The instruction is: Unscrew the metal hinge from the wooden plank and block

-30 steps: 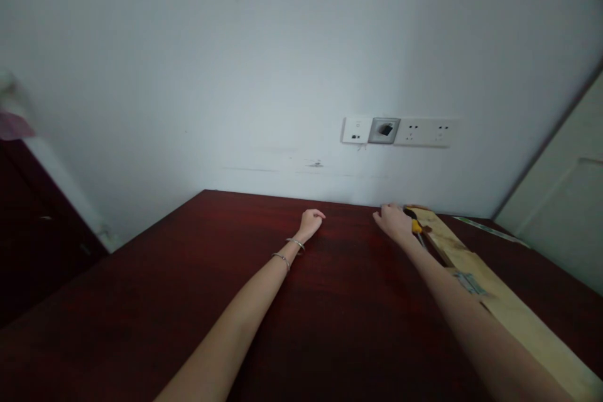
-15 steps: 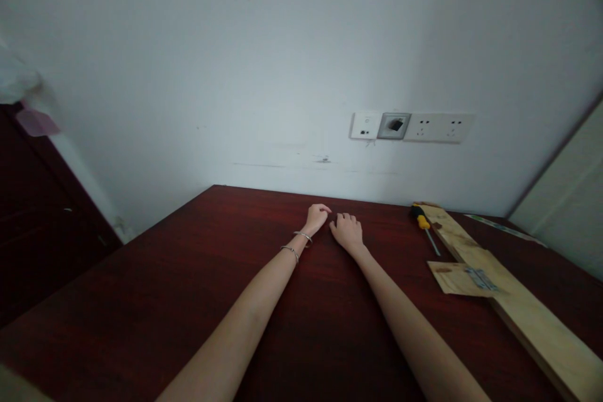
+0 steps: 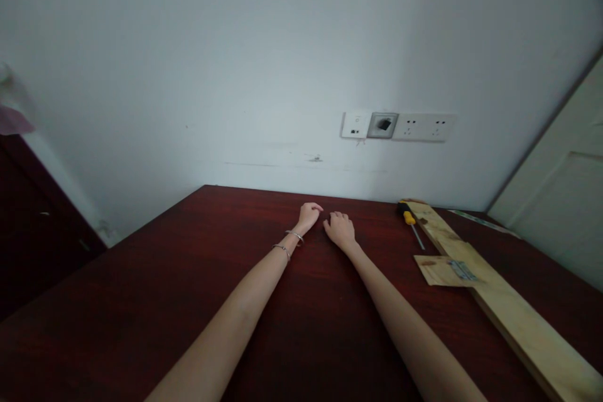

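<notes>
Both of my hands rest on the dark red wooden tabletop (image 3: 226, 232), close to its far edge and a small gap apart. My left hand (image 3: 309, 216) lies on its side, fingers curled in and one digit pointing right; nothing shows in it. Two thin silver bracelets (image 3: 288, 245) circle that wrist. Palm down, my right hand (image 3: 340, 230) has its fingers slightly spread and holds nothing. To its right lies a screwdriver (image 3: 409, 218) with a yellow and black handle, its shaft toward me. Beside the screwdriver is a long pale wooden board (image 3: 513, 308).
A short wooden piece (image 3: 436, 271) with a metal hinge (image 3: 462, 270) juts left from the long board. A flat patterned strip (image 3: 483, 222) lies at the back right. Wall sockets (image 3: 424, 127) sit above the table, and a pale panel (image 3: 560, 182) stands at right.
The view has turned slightly right, so the wall sockets, tools and boards appear shifted left. My hands keep the same pose on the table.
</notes>
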The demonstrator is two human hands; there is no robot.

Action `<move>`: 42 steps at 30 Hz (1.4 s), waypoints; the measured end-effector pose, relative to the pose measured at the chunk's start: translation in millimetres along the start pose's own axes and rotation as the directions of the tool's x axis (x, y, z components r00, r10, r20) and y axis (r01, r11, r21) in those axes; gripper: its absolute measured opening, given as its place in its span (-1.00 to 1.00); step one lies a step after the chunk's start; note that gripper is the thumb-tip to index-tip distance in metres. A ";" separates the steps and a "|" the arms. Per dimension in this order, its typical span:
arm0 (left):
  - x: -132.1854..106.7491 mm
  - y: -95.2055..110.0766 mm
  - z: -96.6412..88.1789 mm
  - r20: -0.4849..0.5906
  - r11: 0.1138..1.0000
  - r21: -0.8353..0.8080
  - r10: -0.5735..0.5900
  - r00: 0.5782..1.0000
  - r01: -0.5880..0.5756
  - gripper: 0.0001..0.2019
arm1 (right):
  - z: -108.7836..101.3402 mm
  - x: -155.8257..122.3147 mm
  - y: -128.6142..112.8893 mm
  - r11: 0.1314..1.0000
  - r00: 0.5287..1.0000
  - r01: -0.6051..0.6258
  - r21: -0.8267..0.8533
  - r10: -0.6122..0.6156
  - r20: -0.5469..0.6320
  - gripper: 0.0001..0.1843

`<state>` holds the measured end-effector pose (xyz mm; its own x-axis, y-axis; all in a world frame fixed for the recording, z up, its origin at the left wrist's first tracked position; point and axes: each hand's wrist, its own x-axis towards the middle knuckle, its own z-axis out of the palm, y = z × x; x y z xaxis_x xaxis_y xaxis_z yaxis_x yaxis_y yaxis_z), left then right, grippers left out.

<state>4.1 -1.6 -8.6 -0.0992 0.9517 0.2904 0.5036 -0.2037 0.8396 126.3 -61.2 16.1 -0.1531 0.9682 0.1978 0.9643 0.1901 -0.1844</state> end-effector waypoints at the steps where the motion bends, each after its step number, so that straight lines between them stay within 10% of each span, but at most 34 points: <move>1: 0.2 0.6 -0.4 0.004 1.000 0.003 -0.003 1.000 0.003 -0.67 | -5.3 -0.7 1.3 1.000 1.000 0.004 -0.002 -0.004 0.011 -0.54; 7: 5.5 10.2 -2.8 0.021 0.999 0.032 -0.036 0.999 0.035 -0.69 | -69.8 -28.1 46.5 0.996 0.997 0.074 -0.052 -0.072 0.033 -0.45; 13: 1.5 55.9 18.3 0.172 0.992 0.036 0.110 0.979 -0.118 -0.72 | -121.2 -122.9 146.2 0.976 1.000 -0.004 -0.216 0.004 -0.004 -0.38; 19: -38.6 109.9 69.8 0.519 0.907 -0.037 0.376 0.768 -0.419 -0.68 | -97.0 -218.3 222.1 0.926 0.961 -0.264 -0.269 0.229 -0.153 -0.14; 22: -64.0 128.4 94.2 0.619 0.773 -0.019 0.507 0.600 -0.634 -0.58 | -84.8 -243.3 233.9 0.907 0.937 -0.338 -0.250 0.300 -0.177 -0.11; 26: -90.1 144.5 121.0 0.704 0.648 0.050 0.517 0.487 -0.760 -0.42 | -83.1 -253.3 236.9 0.891 0.935 -0.345 -0.296 0.298 -0.192 -0.16; 42: -100.3 156.1 151.3 0.739 0.696 0.016 0.476 0.478 -0.718 -0.40 | -95.6 -240.0 240.3 0.882 0.892 -0.449 -0.140 0.434 -0.128 -0.26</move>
<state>222.5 -94.2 23.8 0.8259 0.5275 0.1989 0.4356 -0.8211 0.3688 415.5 -263.4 16.5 0.3096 0.9251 0.2197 0.9498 -0.2900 -0.1172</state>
